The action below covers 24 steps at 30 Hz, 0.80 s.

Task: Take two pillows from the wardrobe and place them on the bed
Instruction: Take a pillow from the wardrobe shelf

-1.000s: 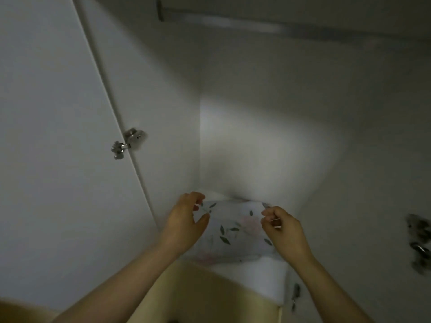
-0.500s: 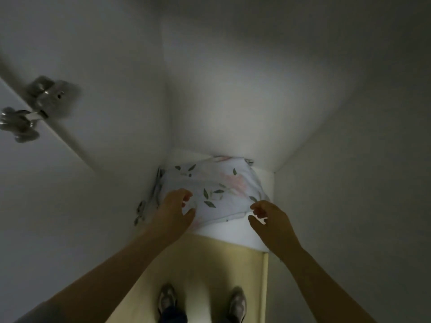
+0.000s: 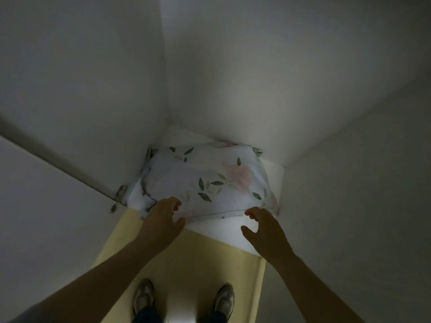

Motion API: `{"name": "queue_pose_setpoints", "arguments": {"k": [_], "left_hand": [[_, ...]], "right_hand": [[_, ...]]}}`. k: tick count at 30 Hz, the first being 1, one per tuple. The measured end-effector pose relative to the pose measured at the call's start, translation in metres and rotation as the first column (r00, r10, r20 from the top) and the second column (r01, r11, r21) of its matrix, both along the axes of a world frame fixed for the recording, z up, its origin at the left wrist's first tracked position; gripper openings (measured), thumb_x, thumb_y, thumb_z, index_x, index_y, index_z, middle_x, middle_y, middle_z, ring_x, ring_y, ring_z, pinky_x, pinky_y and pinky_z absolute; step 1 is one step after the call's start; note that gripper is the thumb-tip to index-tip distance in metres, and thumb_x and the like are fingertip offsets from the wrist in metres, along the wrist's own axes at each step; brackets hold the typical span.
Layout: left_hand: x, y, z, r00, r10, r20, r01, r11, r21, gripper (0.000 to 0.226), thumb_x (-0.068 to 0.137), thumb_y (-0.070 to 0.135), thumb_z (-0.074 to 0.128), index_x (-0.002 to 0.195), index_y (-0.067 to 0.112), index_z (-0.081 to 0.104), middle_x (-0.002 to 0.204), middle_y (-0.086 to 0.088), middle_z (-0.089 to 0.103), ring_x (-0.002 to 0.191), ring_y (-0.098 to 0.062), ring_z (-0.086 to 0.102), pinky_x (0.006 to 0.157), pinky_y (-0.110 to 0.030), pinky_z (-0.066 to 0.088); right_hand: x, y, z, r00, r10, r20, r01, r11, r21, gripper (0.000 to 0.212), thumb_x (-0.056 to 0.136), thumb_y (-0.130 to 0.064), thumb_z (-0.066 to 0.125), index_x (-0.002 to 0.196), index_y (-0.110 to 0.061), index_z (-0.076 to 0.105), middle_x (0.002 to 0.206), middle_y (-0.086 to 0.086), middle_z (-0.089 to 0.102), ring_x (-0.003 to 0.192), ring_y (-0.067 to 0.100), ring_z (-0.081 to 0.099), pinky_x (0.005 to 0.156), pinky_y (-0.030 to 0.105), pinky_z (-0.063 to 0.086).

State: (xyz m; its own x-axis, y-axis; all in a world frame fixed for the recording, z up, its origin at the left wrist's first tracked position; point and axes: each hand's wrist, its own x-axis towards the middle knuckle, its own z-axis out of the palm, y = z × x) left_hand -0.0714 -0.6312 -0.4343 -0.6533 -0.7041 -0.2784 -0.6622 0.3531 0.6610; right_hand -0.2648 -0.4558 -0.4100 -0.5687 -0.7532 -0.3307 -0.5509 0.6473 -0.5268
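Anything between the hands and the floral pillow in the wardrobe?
Nothing visible. The left hand and right hand are open at the near edge of the floral pillow, which lies on the white wardrobe shelf, uncovered.

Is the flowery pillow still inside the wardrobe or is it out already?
Still inside. The flowery pillow lies on the wardrobe shelf, with both open hands at its front edge.

pillow (image 3: 205, 180): on wardrobe floor (image 3: 224, 231), back corner, 12 o'clock
hands: left hand (image 3: 161, 220) 11 o'clock, right hand (image 3: 265, 231) 1 o'clock
shoes (image 3: 143, 297): 6 o'clock
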Motion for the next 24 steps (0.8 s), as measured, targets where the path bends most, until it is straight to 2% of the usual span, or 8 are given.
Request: {"name": "queue_pose_setpoints", "arguments": {"k": [6, 14, 20, 24], "left_hand": [[-0.026, -0.011, -0.086, 0.999, 0.015, 0.029, -0.015, 1.000, -0.001, 0.040, 0.082, 0.020, 0.065, 0.118, 0.005, 0.054, 0.108, -0.011, 0.057, 0.095, -0.023, 0.056, 0.075, -0.025, 0.037], [-0.038, -0.023, -0.215, 0.994, -0.059, 0.090, 0.060, 0.998, -0.005, 0.049, 0.073, 0.028, 0.068, 0.112, 0.001, 0.057, 0.102, -0.018, 0.060, 0.090, -0.034, 0.060, 0.074, -0.036, 0.048], [-0.049, -0.030, -0.301, 0.982, -0.072, 0.176, 0.075, 0.997, -0.008, 0.060, 0.076, 0.030, 0.071, 0.125, 0.005, 0.048, 0.116, -0.014, 0.053, 0.104, -0.032, 0.054, 0.082, -0.035, 0.042], [-0.065, -0.037, -0.346, 0.982, -0.063, 0.176, 0.069, 0.997, -0.028, 0.068, 0.075, 0.040, 0.068, 0.129, 0.006, 0.045, 0.124, -0.013, 0.049, 0.111, -0.033, 0.050, 0.087, -0.038, 0.042]], "right_hand": [[-0.027, -0.012, -0.089, 1.000, 0.025, -0.017, -0.024, 0.997, 0.068, 0.040, 0.082, -0.026, 0.063, 0.119, -0.018, 0.050, 0.113, 0.001, 0.052, 0.107, 0.017, 0.049, 0.086, 0.023, 0.038], [-0.041, -0.032, -0.212, 1.000, 0.029, -0.012, -0.027, 0.989, 0.146, 0.048, 0.082, -0.031, 0.064, 0.125, -0.020, 0.045, 0.127, -0.001, 0.047, 0.114, 0.017, 0.046, 0.092, 0.025, 0.039], [-0.056, -0.049, -0.296, 0.999, 0.038, -0.001, -0.037, 0.984, 0.174, 0.052, 0.081, -0.031, 0.066, 0.126, -0.019, 0.044, 0.126, 0.002, 0.047, 0.115, 0.018, 0.046, 0.093, 0.028, 0.041], [-0.071, -0.064, -0.345, 0.992, 0.109, -0.071, -0.097, 0.983, 0.156, 0.059, 0.081, -0.033, 0.068, 0.131, -0.017, 0.042, 0.133, 0.006, 0.043, 0.122, 0.022, 0.041, 0.099, 0.032, 0.037]]}}
